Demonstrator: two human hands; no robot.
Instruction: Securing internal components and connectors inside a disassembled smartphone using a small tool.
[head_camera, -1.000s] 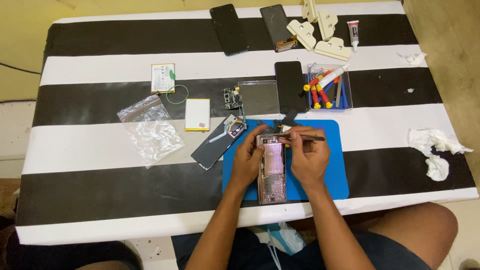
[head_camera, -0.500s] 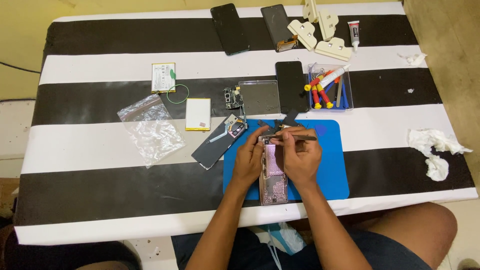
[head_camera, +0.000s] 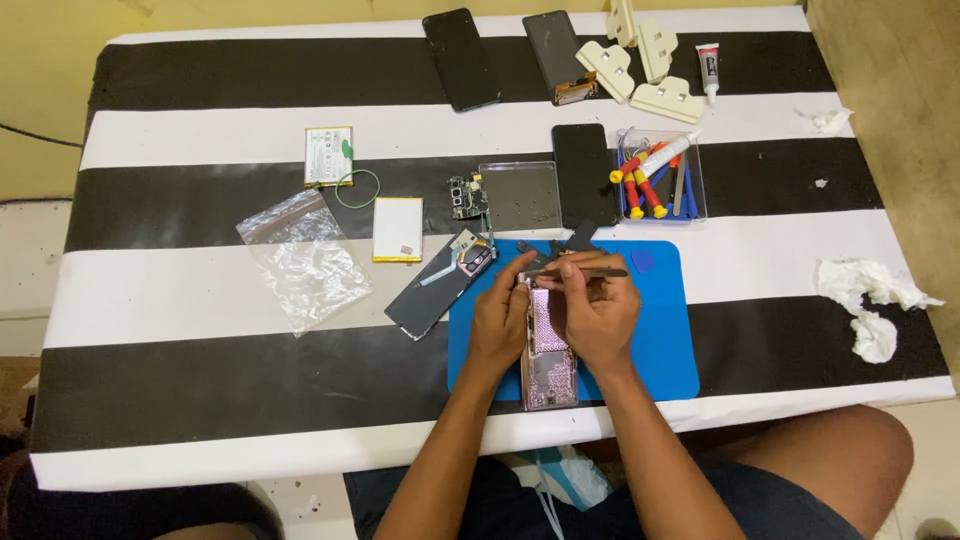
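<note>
Gripping tweezers (head_camera: 577, 271) in right hand (head_camera: 600, 318), left hand (head_camera: 500, 320) clasping opened phone (head_camera: 547, 355), clear tray (head_camera: 693, 205) holding screwdrivers (head_camera: 640, 190)

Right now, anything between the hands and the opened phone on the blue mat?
Nothing visible. The left hand rests on the opened phone's left edge, and the right hand is on its right side, holding a thin dark tool across its top end. Loose parts lie on the blue mat beyond the phone's top, clear of both hands.

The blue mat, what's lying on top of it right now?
On the blue mat: an opened phone, steadied by the left hand; the right hand holds a thin tool. Small dark parts lie near its top edge. The hands hide the phone's upper end.
</note>
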